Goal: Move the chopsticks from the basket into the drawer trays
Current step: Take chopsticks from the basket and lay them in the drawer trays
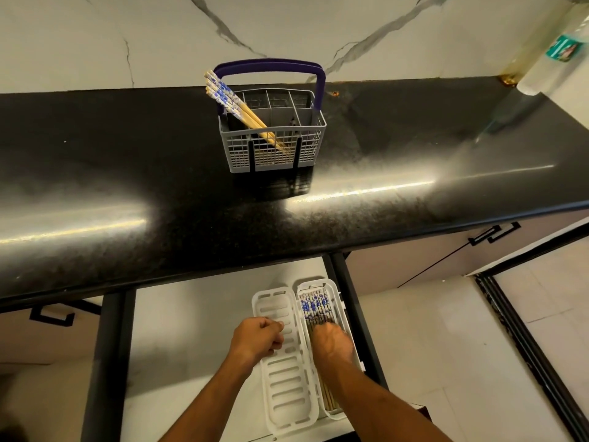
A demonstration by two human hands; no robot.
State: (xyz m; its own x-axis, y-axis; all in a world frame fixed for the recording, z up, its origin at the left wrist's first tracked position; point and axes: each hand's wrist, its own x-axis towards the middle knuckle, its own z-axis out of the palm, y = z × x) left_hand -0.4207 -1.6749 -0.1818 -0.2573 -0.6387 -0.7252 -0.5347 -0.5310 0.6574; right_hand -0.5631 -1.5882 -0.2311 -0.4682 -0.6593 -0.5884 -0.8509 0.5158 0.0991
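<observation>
Two hands work the open drawer at lower frame, settling chopsticks into the right tray (338, 314).

Right hand (333, 341) presses fingers together on the laid bundle (314, 306); left hand (258, 338) is loosely fisted, empty, over the left tray (287, 378). Remaining chopsticks (236, 103) lean leftward in the basket (277, 148), upper centre on the worktop (127, 154), roughly equally far from both.

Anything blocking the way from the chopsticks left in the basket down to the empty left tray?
Nothing visible does. The chopsticks lean out of the open-topped basket, under its handle. The left tray is empty except for the left hand resting over its upper part.
</observation>
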